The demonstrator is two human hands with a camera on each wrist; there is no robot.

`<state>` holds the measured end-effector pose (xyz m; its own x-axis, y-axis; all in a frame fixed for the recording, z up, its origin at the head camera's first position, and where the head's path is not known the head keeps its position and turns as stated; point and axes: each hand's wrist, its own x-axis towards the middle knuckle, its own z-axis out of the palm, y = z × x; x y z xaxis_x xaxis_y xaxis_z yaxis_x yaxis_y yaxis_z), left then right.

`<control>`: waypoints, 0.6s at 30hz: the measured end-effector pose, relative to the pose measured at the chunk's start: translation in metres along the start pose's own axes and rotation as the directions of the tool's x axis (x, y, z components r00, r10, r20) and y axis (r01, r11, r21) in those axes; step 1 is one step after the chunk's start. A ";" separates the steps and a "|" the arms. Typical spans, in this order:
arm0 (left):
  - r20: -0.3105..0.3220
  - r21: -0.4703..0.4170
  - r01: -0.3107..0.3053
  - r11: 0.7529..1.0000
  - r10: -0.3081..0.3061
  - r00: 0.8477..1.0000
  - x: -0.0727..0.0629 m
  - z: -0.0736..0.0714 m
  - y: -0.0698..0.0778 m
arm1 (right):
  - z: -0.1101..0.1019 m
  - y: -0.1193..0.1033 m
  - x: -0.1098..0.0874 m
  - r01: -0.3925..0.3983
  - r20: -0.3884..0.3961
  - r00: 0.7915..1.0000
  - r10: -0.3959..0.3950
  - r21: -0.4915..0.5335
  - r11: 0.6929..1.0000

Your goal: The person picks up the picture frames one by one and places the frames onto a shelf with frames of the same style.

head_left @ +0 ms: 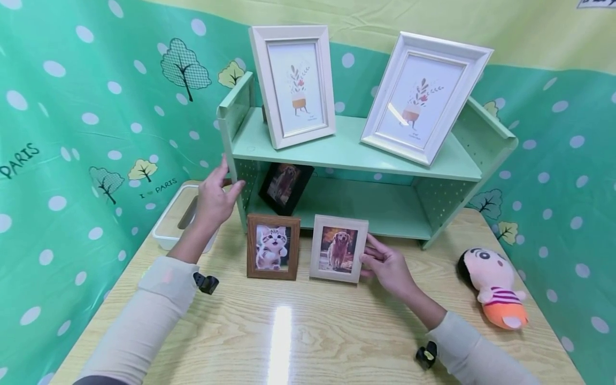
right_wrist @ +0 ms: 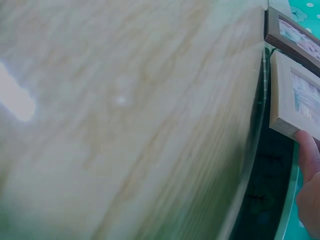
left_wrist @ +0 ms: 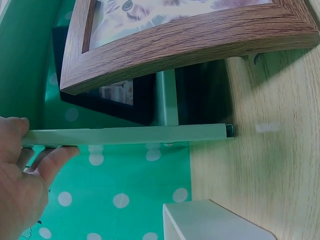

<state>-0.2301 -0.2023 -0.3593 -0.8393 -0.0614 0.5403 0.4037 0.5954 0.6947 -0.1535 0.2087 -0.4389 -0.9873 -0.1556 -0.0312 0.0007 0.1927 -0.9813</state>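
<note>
My left hand (head_left: 215,199) grips the left side panel of a green two-tier shelf (head_left: 351,147); in the left wrist view, fingers lie on both faces of that panel (left_wrist: 127,135). With my right hand (head_left: 392,271) I hold the right edge of a pale photo frame (head_left: 315,248) with a dog picture, thumb in front and fingers behind. To its left, a brown wooden photo frame (head_left: 272,274) with a kitten picture stands upright before the shelf. A black photo frame (head_left: 303,184) leans tilted on the lower tier, behind the brown one.
Two larger white frames, one upright (head_left: 329,107) and one tilted (head_left: 375,123), stand on the top tier. A white-rimmed box (head_left: 166,239) sits left of the shelf. At the right of the wooden table (head_left: 337,331) lies a plush doll (head_left: 495,289). A patterned green curtain (head_left: 62,176) surrounds the table.
</note>
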 end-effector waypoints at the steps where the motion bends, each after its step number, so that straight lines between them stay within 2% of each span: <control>1: -0.002 0.000 -0.001 1.000 0.001 1.000 0.000 0.000 0.000 | -0.001 -0.001 0.000 0.001 -0.001 1.000 -0.001 0.004 1.000; 11: -0.003 -0.006 -0.011 1.000 0.011 1.000 0.000 0.001 0.000 | -0.005 -0.007 0.002 0.019 -0.012 1.000 -0.018 0.038 0.999; 18: -0.007 0.003 -0.014 1.000 0.014 1.000 0.000 0.000 0.000 | -0.007 -0.014 0.007 0.046 -0.050 0.998 -0.043 0.057 0.997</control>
<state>-0.2304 -0.2023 -0.3590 -0.8310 -0.0587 0.5532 0.4142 0.5986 0.6856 -0.1613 0.2118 -0.4241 -0.9932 -0.1149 0.0203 -0.0353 0.1303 -0.9908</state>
